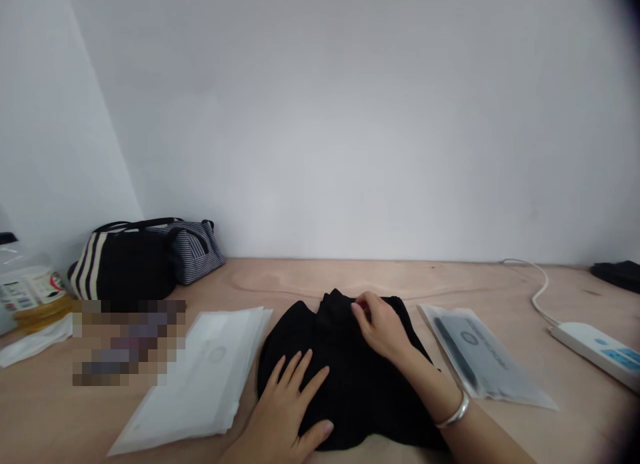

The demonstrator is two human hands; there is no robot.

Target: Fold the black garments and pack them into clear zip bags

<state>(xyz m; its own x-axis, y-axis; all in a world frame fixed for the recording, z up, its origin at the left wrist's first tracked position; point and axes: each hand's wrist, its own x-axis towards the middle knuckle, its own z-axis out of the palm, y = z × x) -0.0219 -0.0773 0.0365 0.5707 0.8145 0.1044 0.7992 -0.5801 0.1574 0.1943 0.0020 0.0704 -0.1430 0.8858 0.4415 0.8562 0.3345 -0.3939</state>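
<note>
One blurry-lettered bag (487, 354) beside black cloth (365, 394)

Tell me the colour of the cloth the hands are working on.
Black; the cloth shows best in the head view.

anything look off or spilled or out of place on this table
No spill or damage shows. The one odd spot is the pixelated patch left of the white bags: it hides whatever lies there. The black cloth is bunched at its far edge, beside the right hand, which seems normal for handled fabric.
</note>
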